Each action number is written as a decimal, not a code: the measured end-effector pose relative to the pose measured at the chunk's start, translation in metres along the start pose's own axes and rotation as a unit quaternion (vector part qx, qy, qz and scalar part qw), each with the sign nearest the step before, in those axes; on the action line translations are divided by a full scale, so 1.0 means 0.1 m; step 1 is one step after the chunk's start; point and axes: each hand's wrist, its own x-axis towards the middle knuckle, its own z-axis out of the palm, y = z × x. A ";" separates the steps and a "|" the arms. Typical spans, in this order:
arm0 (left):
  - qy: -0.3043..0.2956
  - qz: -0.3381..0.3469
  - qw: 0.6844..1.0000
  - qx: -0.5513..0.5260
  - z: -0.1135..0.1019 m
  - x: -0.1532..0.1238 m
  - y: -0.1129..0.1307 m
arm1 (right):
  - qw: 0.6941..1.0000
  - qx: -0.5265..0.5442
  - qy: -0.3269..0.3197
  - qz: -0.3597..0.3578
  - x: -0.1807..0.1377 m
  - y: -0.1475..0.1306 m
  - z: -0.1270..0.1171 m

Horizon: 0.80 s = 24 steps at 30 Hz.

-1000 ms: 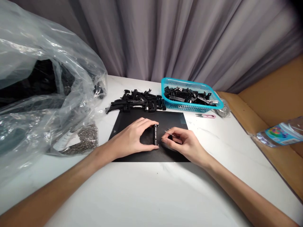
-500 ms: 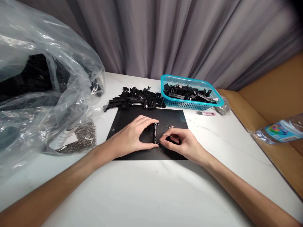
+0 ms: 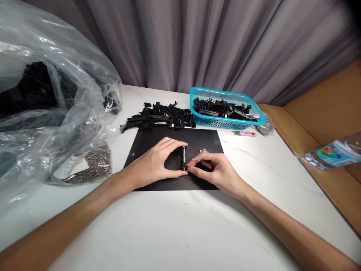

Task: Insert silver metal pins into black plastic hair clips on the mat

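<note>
On a black mat (image 3: 146,141) my left hand (image 3: 158,162) holds a small black plastic part (image 3: 184,159) upright, thumb at its lower end and fingers curled over its top. My right hand (image 3: 216,171) is pinched on a thin metal pin (image 3: 196,160), its tip touching the part's right side. A few loose pins (image 3: 203,151) lie on the mat just behind my right hand.
A pile of black plastic parts (image 3: 159,116) lies behind the mat. A turquoise basket (image 3: 225,122) holds more. Pink snips (image 3: 244,133) lie beside it. A large clear plastic bag (image 3: 50,98) and a bag of metal bits (image 3: 93,167) sit left. A cardboard box (image 3: 324,124) and bottle (image 3: 332,152) stand right.
My right hand has moved left, bringing the pin from a short way off up against the black part. My left hand keeps the same hold.
</note>
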 end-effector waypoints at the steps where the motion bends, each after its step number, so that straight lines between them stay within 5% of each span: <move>1: 0.000 -0.001 1.000 0.001 0.00 0.00 0.00 | 1.000 -0.011 0.005 -0.009 0.00 -0.01 0.00; 10: 0.015 0.033 0.999 0.006 -0.03 0.01 0.05 | 0.996 -0.054 0.033 -0.065 -0.06 -0.13 0.04; 24: 0.057 0.135 0.988 0.047 -0.06 0.01 0.06 | 0.995 -0.081 0.035 -0.045 -0.08 -0.17 0.06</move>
